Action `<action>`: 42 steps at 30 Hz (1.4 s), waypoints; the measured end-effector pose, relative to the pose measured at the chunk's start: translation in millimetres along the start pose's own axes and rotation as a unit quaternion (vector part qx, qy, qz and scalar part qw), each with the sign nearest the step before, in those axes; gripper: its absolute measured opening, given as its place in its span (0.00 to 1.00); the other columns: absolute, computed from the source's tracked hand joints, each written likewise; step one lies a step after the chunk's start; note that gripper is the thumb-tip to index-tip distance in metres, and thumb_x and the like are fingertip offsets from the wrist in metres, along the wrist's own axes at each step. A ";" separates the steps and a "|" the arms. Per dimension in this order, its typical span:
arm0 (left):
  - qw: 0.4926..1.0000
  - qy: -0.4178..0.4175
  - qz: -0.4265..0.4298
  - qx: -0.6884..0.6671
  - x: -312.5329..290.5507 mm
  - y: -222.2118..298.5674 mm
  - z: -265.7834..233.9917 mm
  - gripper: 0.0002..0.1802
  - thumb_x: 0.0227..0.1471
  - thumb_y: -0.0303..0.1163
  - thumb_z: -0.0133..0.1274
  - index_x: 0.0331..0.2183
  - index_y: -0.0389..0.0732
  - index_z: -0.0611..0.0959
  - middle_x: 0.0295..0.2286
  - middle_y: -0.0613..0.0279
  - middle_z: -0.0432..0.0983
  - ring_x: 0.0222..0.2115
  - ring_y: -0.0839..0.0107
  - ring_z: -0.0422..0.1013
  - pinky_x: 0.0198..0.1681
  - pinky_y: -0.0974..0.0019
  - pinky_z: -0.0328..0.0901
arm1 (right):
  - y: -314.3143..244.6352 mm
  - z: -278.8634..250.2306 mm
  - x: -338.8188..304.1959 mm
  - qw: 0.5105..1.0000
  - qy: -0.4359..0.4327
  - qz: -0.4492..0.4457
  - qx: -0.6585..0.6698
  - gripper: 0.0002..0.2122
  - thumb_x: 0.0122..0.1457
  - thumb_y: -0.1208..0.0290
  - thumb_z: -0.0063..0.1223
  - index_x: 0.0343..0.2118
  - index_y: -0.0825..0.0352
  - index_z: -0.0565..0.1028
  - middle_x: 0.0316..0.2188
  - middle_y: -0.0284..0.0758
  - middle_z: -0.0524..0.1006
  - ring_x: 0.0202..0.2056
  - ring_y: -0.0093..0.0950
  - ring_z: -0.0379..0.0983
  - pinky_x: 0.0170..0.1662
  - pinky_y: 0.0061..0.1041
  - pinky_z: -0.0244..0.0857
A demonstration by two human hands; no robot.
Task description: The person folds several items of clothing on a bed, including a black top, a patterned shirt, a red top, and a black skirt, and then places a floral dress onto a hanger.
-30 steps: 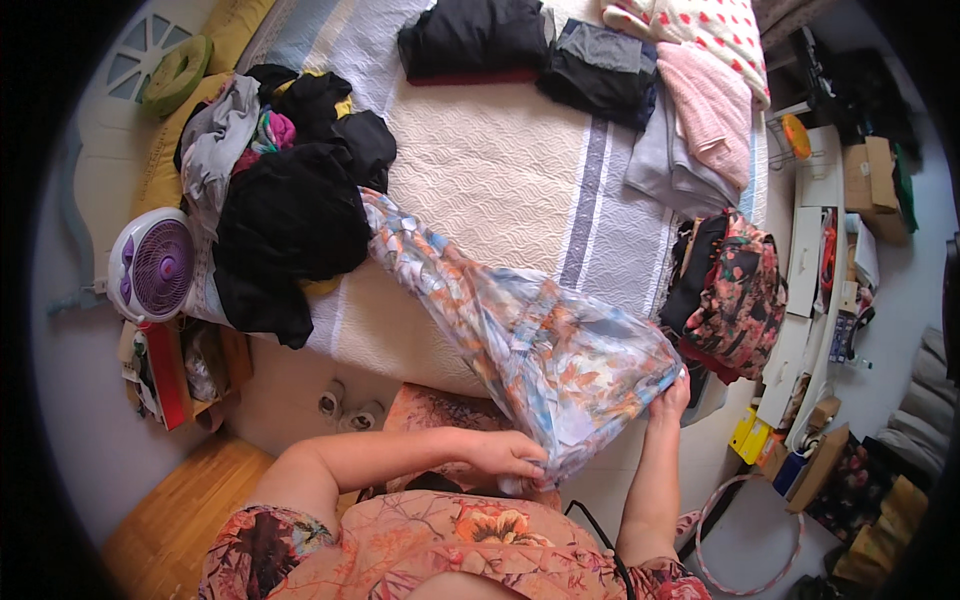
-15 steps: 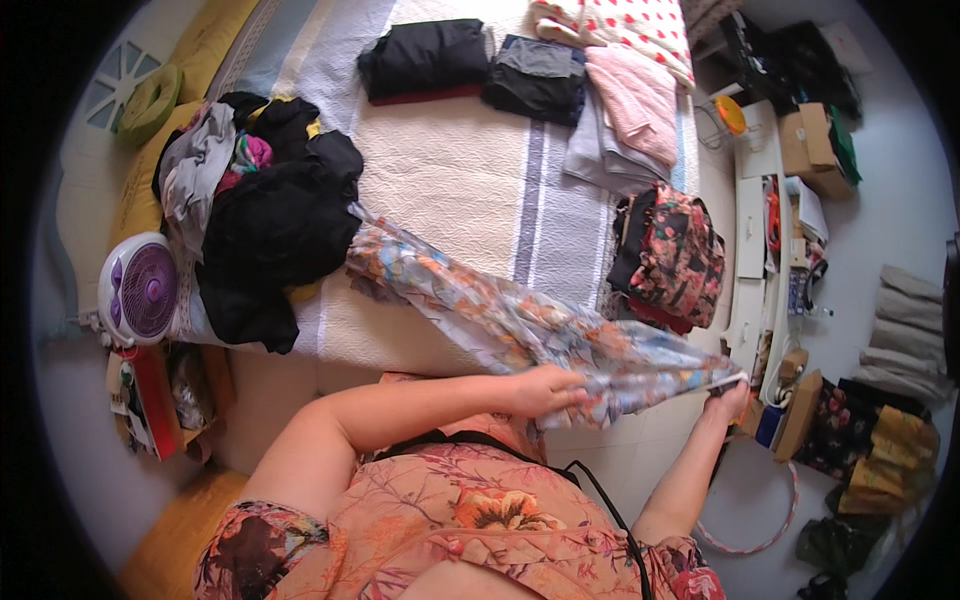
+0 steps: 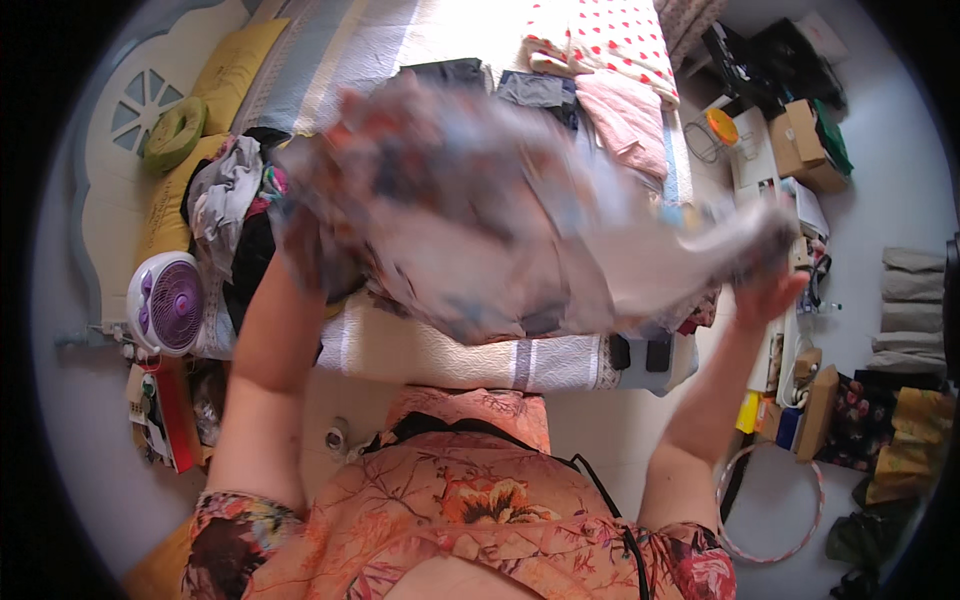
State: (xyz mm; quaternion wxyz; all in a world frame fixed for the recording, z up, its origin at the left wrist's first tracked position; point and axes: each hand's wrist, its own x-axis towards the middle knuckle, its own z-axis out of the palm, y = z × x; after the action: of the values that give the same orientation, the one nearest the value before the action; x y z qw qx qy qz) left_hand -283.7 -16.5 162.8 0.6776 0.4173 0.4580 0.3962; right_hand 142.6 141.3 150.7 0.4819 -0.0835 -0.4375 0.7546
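A thin floral garment [image 3: 480,210] in grey, blue and orange is spread in the air over the bed, blurred by motion. My right hand [image 3: 768,296] grips its right end, where the cloth bunches into a pale, smeared strip. My left forearm [image 3: 272,340] reaches up to the garment's left end. Cloth covers my left hand and its fingers, but that end is held up at it. Behind the left end, partly covered, lies a heap of loose clothes with a grey piece [image 3: 228,190] on top.
Folded dark clothes [image 3: 540,90], a pink folded piece [image 3: 625,115] and a heart-print blanket [image 3: 610,40] lie at the bed's far side. A purple-white fan [image 3: 165,303] stands left. Two dark flat objects [image 3: 658,353] rest on the bed's near edge. Boxes [image 3: 810,145] line the right wall.
The garment, stretched low from the heap to my right, is now raised and spread over the bed. My left hand has moved up and left from its middle; my right hand has risen.
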 end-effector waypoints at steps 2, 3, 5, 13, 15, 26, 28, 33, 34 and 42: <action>0.995 0.090 0.040 -0.009 -4.7 -16.8 -9.6 0.16 0.50 0.35 0.41 0.39 0.37 0.71 0.35 0.63 0.68 0.33 0.73 0.65 0.35 0.72 0.61 | 73.8 -42.6 33.0 0.989 -0.043 -0.021 0.138 0.32 0.50 0.51 0.38 0.53 0.68 0.49 0.53 0.40 0.51 0.52 0.31 0.51 0.53 0.32 0.47; 0.992 0.119 0.038 -0.011 0.2 -38.1 -13.0 0.16 0.50 0.35 0.41 0.40 0.37 0.71 0.36 0.62 0.67 0.34 0.73 0.65 0.36 0.72 0.61 | 121.8 -36.6 33.2 0.993 0.028 0.034 0.111 0.30 0.49 0.54 0.39 0.52 0.67 0.50 0.51 0.40 0.52 0.50 0.30 0.53 0.51 0.31 0.49; 0.990 0.142 0.009 -0.008 0.2 -80.2 -8.2 0.17 0.49 0.35 0.40 0.40 0.37 0.70 0.37 0.62 0.67 0.35 0.72 0.65 0.37 0.71 0.61 | 213.5 -19.4 13.2 0.974 0.104 0.183 0.079 0.26 0.49 0.59 0.41 0.50 0.67 0.53 0.49 0.38 0.55 0.48 0.29 0.55 0.48 0.30 0.52; 0.984 0.131 -0.107 -0.055 -74.0 -167.5 18.2 0.19 0.49 0.36 0.39 0.43 0.38 0.68 0.40 0.59 0.65 0.38 0.68 0.63 0.41 0.68 0.60 | 312.8 86.9 -74.8 0.821 0.067 0.567 -0.001 0.12 0.45 0.72 0.49 0.35 0.65 0.67 0.37 0.33 0.67 0.37 0.25 0.65 0.41 0.25 0.61; 0.984 0.132 -0.059 -0.102 -83.6 -148.9 11.9 0.19 0.48 0.36 0.38 0.43 0.39 0.67 0.41 0.58 0.64 0.39 0.67 0.63 0.42 0.68 0.59 | 251.3 108.4 -33.8 0.831 0.021 0.556 -0.015 0.18 0.45 0.71 0.48 0.42 0.68 0.65 0.42 0.39 0.66 0.42 0.30 0.64 0.45 0.28 0.60; 0.720 0.154 0.155 0.659 -60.3 -169.9 5.2 0.22 0.43 0.33 0.43 0.44 0.43 0.68 0.38 0.50 0.66 0.35 0.60 0.66 0.39 0.62 0.60 | 309.1 102.2 -48.5 0.855 -0.103 0.503 0.071 0.14 0.54 0.62 0.41 0.38 0.67 0.68 0.23 0.27 0.70 0.31 0.21 0.67 0.43 0.27 0.58; 0.755 0.138 0.222 0.602 -66.5 -172.9 -0.6 0.24 0.42 0.35 0.44 0.46 0.46 0.66 0.40 0.54 0.66 0.37 0.62 0.66 0.42 0.66 0.60 | 303.9 99.4 -40.4 0.834 -0.103 0.539 0.052 0.12 0.53 0.65 0.43 0.37 0.68 0.69 0.23 0.28 0.69 0.30 0.20 0.67 0.40 0.24 0.60; 0.655 0.164 0.172 0.717 -98.8 -98.9 27.5 0.16 0.46 0.34 0.42 0.40 0.46 0.72 0.38 0.57 0.68 0.39 0.66 0.65 0.44 0.67 0.58 | 305.8 49.9 -50.0 0.787 -0.150 0.534 -0.271 0.13 0.53 0.66 0.43 0.37 0.70 0.70 0.32 0.35 0.72 0.35 0.24 0.68 0.42 0.22 0.60; 0.720 0.192 0.153 0.649 -101.0 -105.8 28.1 0.16 0.46 0.34 0.42 0.40 0.46 0.72 0.38 0.57 0.68 0.39 0.66 0.65 0.44 0.67 0.58 | 314.2 44.4 -61.5 0.794 -0.155 0.507 -0.296 0.15 0.52 0.65 0.44 0.39 0.70 0.70 0.33 0.35 0.72 0.36 0.24 0.67 0.42 0.22 0.59; 0.675 0.216 0.097 0.699 -115.7 -122.0 49.9 0.21 0.45 0.38 0.44 0.43 0.39 0.68 0.40 0.56 0.66 0.39 0.64 0.64 0.47 0.65 0.56 | 352.6 125.0 -41.3 0.849 -0.216 0.272 -0.398 0.21 0.53 0.59 0.39 0.46 0.67 0.63 0.42 0.35 0.67 0.44 0.28 0.62 0.47 0.26 0.55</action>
State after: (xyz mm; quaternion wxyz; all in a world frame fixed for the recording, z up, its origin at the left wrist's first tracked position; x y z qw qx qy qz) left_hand -248.1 -174.2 94.7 0.0287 0.7141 0.6918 0.1031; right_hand -135.0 -18.1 -47.3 0.0757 -0.2187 -0.7532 0.6157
